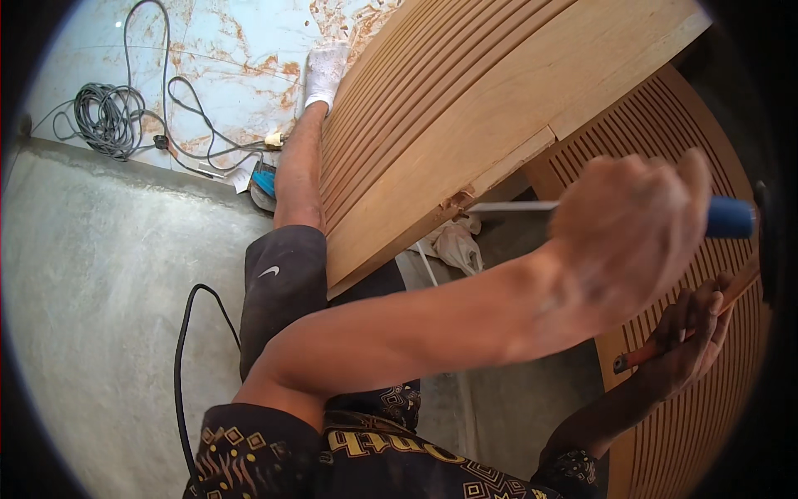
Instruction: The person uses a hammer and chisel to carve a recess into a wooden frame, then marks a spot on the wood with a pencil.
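My left hand [623, 233] is closed around the blue handle [731, 218] of a chisel. Its pale metal blade [515, 206] points left, the tip at a rough notch [460, 200] cut into the edge of a wooden panel [490, 158] with grooved slats. Lower right, my right hand [686, 337] grips the reddish handle of what looks like a hammer [640, 357]. A dark shape [769, 241] just beyond the chisel's blue end seems to be its head, largely lost in the dark rim. The panel leans against my left leg [301, 179].
A second slatted panel [665, 141] stands at the right. Coiled grey cable [108, 121] lies on the tiled floor at the upper left, near a blue-and-black power tool [263, 183]. Wood shavings [353, 21] are scattered at the top. Beneath the panel is a crumpled whitish bag [461, 247].
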